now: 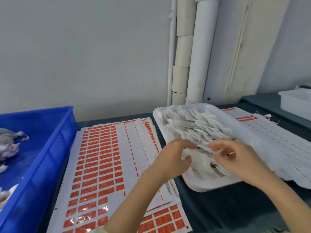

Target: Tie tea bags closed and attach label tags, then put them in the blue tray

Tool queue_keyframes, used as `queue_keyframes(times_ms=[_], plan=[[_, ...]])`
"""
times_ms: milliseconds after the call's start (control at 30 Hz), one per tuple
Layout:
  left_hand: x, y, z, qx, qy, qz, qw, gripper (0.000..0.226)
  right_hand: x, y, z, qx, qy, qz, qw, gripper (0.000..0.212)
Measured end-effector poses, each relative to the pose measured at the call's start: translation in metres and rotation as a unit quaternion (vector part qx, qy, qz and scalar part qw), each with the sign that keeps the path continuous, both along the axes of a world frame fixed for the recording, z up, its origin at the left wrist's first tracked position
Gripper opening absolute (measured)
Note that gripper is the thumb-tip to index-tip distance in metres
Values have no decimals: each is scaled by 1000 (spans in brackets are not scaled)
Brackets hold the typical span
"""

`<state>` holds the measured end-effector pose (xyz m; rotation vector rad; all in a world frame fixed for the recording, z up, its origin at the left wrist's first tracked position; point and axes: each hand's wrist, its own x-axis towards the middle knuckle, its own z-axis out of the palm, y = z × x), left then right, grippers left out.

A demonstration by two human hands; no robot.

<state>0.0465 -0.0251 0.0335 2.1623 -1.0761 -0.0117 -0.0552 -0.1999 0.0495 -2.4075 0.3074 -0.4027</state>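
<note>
A white tray (198, 185) at centre right holds a heap of several white tea bags (198, 126). Both hands reach into its near end. My left hand (173, 158) has its fingers curled at the edge of the heap, touching a tea bag. My right hand (235, 158) pinches a tea bag (204, 149) from the pile between thumb and fingers. Sheets of red label tags (99, 158) lie flat left of the white tray. The blue tray (50, 148) stands at the far left, with a few tagged tea bags (8, 145) inside.
More label sheets, mostly peeled, (269, 132) lie under and right of the white tray. A white tub (294, 103) stands at the back right. Pipes and a wall (193, 64) rise behind the dark table (218, 207).
</note>
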Motion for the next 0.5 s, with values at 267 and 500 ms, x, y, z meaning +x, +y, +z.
queue_keyframes(times_ms=[267, 500], plan=[[20, -22, 15, 164, 0, -31, 986, 44, 13, -10, -10, -33, 113, 23, 993, 44], [17, -39, 14, 153, -12, -43, 987, 31, 24, -6, -18, -96, 138, 0, 986, 20]])
